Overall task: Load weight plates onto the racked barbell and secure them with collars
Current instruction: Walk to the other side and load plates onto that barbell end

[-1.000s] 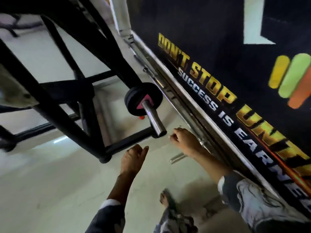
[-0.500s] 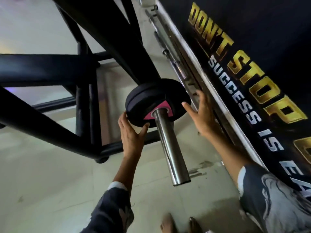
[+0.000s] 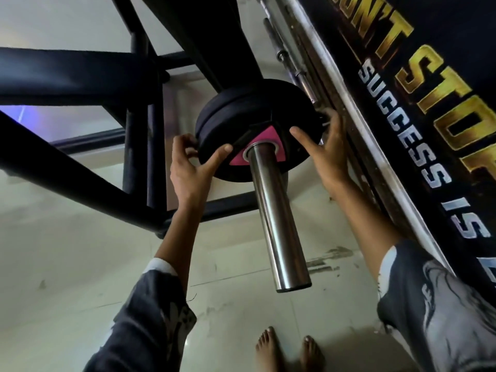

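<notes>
A chrome barbell sleeve (image 3: 276,218) points toward me from the black rack. Two black weight plates (image 3: 257,108) sit on it, pushed against the inner end; the outer one has a pink patch (image 3: 268,149) around the hole. My left hand (image 3: 193,167) grips the left rim of the outer plate, thumb on its face. My right hand (image 3: 324,149) holds the right rim, fingers wrapped behind it. No collar is visible on the sleeve.
Black rack beams (image 3: 80,76) cross the left and upper view. A dark banner wall (image 3: 429,103) with gold lettering stands close on the right, with spare steel bars (image 3: 298,57) lying along its base. My bare feet (image 3: 290,350) stand on pale floor tiles.
Both hands rose from low near the floor to the plates and closed on the outer plate's rim. The view moved closer to the sleeve.
</notes>
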Demonstrator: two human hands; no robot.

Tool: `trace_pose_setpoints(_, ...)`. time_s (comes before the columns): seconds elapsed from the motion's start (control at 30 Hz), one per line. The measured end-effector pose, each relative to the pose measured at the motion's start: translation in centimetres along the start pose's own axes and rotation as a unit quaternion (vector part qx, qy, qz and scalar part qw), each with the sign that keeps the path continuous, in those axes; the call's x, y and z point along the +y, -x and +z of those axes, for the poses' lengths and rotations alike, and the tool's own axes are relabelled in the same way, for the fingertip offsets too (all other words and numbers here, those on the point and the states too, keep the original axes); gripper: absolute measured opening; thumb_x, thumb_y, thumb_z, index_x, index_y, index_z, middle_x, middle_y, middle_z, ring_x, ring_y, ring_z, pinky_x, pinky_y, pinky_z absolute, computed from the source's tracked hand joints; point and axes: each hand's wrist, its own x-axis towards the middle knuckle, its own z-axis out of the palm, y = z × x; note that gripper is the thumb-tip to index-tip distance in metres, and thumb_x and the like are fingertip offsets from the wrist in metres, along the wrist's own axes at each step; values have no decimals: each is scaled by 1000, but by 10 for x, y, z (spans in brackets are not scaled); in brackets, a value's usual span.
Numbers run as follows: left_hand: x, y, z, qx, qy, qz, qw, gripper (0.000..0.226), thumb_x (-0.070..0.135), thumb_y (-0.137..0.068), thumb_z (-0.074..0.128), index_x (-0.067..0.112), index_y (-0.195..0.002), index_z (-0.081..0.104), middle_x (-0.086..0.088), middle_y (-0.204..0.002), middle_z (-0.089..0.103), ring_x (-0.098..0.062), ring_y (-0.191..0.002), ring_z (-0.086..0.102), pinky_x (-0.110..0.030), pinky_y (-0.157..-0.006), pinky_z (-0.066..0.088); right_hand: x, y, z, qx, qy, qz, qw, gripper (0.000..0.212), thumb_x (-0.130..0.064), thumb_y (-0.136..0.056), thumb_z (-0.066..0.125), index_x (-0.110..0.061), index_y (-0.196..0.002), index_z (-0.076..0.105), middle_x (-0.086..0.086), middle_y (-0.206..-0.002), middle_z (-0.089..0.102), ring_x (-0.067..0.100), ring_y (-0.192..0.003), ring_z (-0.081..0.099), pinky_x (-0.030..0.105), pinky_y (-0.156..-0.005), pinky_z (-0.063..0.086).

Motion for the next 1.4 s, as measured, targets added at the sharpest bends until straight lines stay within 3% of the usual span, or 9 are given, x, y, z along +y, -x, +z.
trace_pose_setpoints(0.17,1,-4,-1,3,-4,6,1000,48,54,-68,72,24,-96,48,1,-94,56,-5,-80,53,-12,-63,42,0,-3,2,-19,-6,-3,1000,63,-39,-72,74,-11,-120,43,-4,-115,38,15,-111,42,17,-89,38)
trace_pose_setpoints(0.33,4,3,1,24,-5,16,1000,52,49,-70,73,17,-104,50,3,-97,57,2,-81,51,-9,-68,36,-5,-4,1,-19,-17,12,1000,73,-62,-59,66,-15,-112,46,-2,-112,45,18,-109,47,22,-87,42)
trace_pose_setpoints(0.57,-7,20,-10,-60,95,72,991,54,61,-61,72,18,-85,48,8,-76,51,1,-69,51,-14,-61,45,5,23,-15,-42,-59,19,997,61,-51,-63,70,-11,-103,47,24,-109,53,10,-91,55,21,-77,45)
trace_pose_setpoints(0.67,-2,17,-1,-80,142,54,985,38,50,-60,74,24,-83,60,10,-76,66,-7,-77,63,-25,-69,52,-1,26,-11,-37,-168,44,984,49,-40,-59,79,-14,-95,59,-1,-96,67,-13,-77,58,6,-70,46)
trace_pose_setpoints(0.8,12,22,17,5,200,24,979,9,44,-54,70,45,-63,68,35,-61,64,13,-63,60,-7,-61,47,-4,34,-1,28,-220,34,975,28,-41,-51,79,-31,-73,64,-26,-70,70,-11,-77,63,7,-70,47)
trace_pose_setpoints(0.9,16,32,15,23,212,35,976,25,43,-55,69,64,-66,61,45,-61,58,19,-63,58,-4,-60,45,-3,44,-1,79,-232,26,969,30,-41,-54,78,-24,-73,64,-26,-66,69,-11,-72,63,8,-67,48)
trace_pose_setpoints(1.0,4,59,8,33,226,58,972,14,47,-53,75,43,-65,68,31,-62,65,10,-62,60,-10,-60,48,-2,72,-10,98,-233,13,968,49,-59,-50,76,-16,-70,64,-15,-62,68,-10,-69,63,8,-65,49)
trace_pose_setpoints(1.2,-7,157,-20,29,186,49,981,48,72,-53,72,27,-67,61,24,-57,62,0,-58,53,-24,-54,43,-6,172,-49,130,-254,2,958,45,-37,-41,78,-22,-69,45,-14,-72,51,-20,-62,56,0,-60,44)
trace_pose_setpoints(1.4,18,249,-68,-4,168,52,984,30,58,-54,74,31,-58,62,26,-52,59,10,-50,48,-14,-48,38,-28,270,-101,105,-230,30,967,39,-59,-44,80,-28,-65,69,-20,-58,66,-6,-59,60,10,-57,49)
